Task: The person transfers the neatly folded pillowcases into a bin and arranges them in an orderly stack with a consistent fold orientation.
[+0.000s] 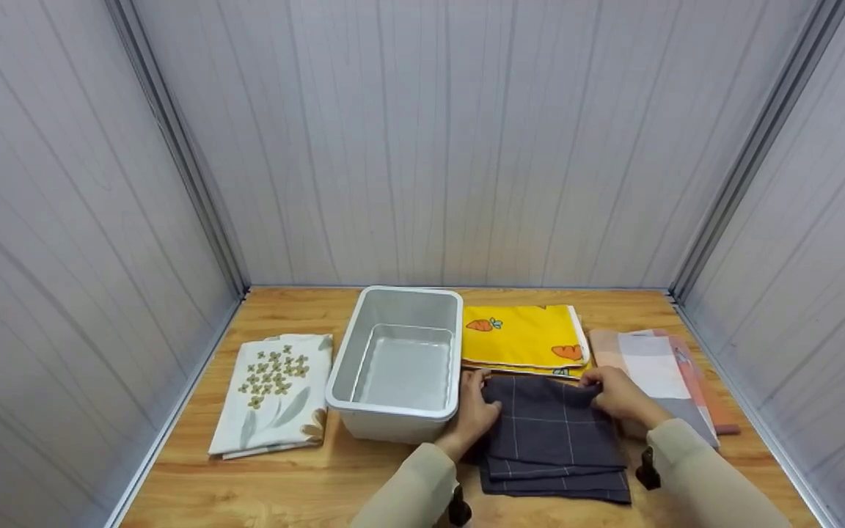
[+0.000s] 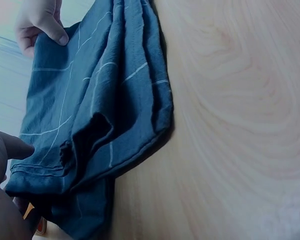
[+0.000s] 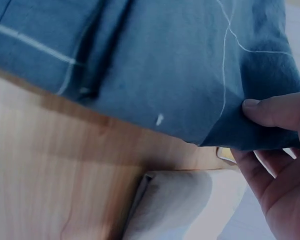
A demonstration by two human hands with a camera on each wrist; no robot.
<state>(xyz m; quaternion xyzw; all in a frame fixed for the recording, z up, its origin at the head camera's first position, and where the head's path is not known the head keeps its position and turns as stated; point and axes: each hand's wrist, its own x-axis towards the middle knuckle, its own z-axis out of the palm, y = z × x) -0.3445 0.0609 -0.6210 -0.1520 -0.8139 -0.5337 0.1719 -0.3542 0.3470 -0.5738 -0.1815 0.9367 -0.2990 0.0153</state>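
Observation:
A dark checked cloth with thin pale lines lies folded in layers on the wooden table. At its far left corner my left hand pinches the edge between thumb and fingers. My right hand grips the far right corner, thumb on top and fingers beneath, as the right wrist view shows. Raised folds of the cloth show in the left wrist view. Just beyond it lies a yellow cloth printed with carrots. Beside my left hand stands a light grey rectangular bin with nothing inside.
Left of the bin lies a folded white floral cloth. Right of my right hand is a folded cloth in white, grey and orange blocks. Pale panel walls enclose the table at the back and both sides.

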